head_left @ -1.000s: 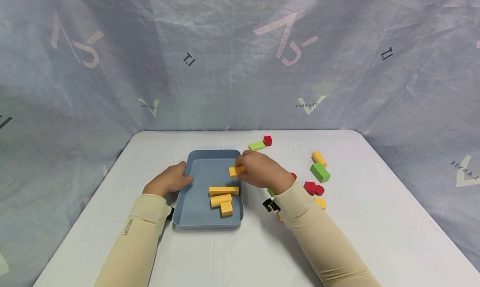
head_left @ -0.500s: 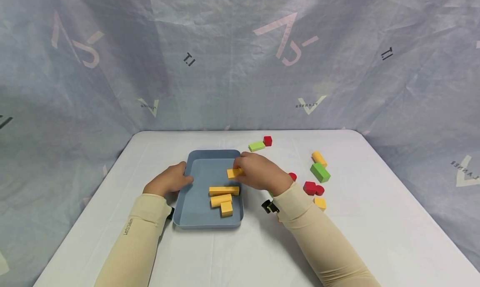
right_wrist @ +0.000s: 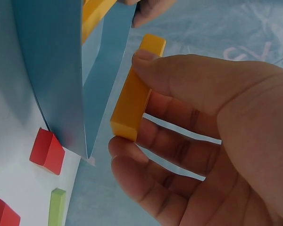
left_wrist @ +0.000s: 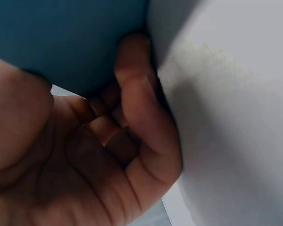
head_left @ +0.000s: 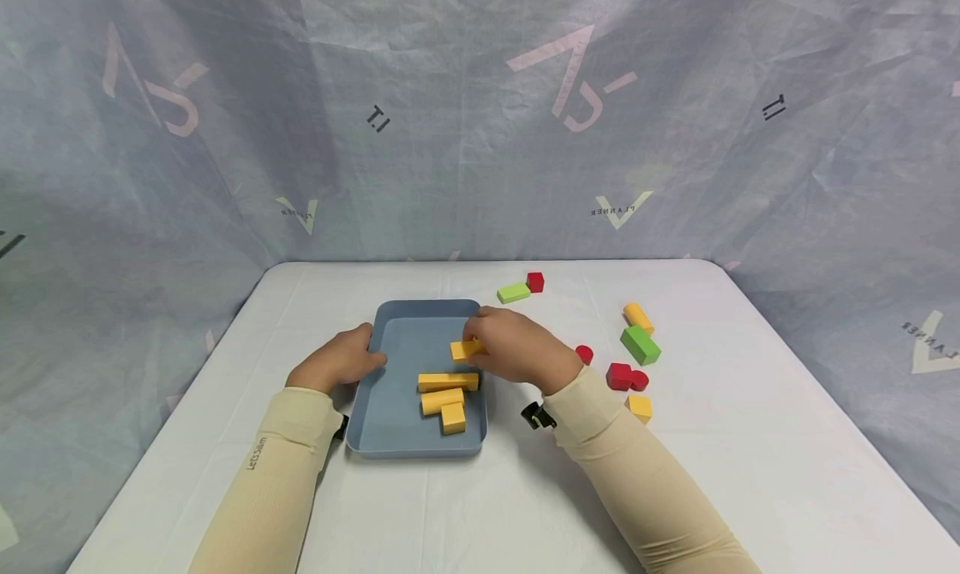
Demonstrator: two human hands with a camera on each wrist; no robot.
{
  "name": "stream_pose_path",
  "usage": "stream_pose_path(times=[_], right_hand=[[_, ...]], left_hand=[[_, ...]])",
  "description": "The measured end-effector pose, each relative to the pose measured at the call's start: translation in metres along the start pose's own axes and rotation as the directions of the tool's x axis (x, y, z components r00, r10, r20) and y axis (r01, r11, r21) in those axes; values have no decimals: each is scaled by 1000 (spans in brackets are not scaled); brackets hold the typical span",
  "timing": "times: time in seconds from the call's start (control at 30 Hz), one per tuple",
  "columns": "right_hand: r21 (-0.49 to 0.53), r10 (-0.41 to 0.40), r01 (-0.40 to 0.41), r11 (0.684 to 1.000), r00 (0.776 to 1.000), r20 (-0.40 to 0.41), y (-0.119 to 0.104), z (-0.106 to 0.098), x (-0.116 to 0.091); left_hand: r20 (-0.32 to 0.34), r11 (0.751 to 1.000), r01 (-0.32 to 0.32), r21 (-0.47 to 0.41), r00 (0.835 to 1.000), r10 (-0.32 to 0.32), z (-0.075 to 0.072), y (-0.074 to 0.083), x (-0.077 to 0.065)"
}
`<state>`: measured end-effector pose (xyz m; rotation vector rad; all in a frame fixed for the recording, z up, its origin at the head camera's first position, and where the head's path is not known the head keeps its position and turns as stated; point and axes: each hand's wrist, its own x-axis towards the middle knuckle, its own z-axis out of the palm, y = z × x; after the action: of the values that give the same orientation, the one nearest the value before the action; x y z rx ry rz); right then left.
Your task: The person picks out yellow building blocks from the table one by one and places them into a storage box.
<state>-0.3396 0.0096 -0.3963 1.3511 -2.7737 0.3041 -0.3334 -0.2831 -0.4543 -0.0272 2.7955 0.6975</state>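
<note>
A blue-grey tray (head_left: 416, 308) lies left of the table's middle. My left hand (head_left: 335, 361) grips its left side, the thumb over the rim; the left wrist view shows curled fingers (left_wrist: 141, 103) against the blue wall. Above the tray's right side, my right hand (head_left: 519, 349) pinches a yellow rectangular block (right_wrist: 134, 94) between thumb and fingers. One end of that block points left over the tray. Inside the tray, near its right wall, lie a long yellow bar (head_left: 447, 382), a yellow cylinder (head_left: 441, 402) and a yellow cube (head_left: 453, 420).
Behind the right hand are a light green block (head_left: 513, 293) and a red cube (head_left: 535, 282). Farther right lie a yellow cylinder (head_left: 638, 317), a green block (head_left: 641, 345), several red pieces (head_left: 619, 376) and a yellow cube (head_left: 639, 407). A grey cloth (head_left: 480, 182) hangs behind the table.
My right hand has moved slightly left and toward me with the yellow block, farther over the tray. The left hand and the tray stay where they were.
</note>
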Motion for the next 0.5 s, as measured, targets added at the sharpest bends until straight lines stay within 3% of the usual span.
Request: stream_pose_path(times=[0.5], right_hand=[[-16,-9,10,1000,1000,17,-5,3,1]], left_hand=[[-8,1000,3,8,1000,-3,1,-2,1]])
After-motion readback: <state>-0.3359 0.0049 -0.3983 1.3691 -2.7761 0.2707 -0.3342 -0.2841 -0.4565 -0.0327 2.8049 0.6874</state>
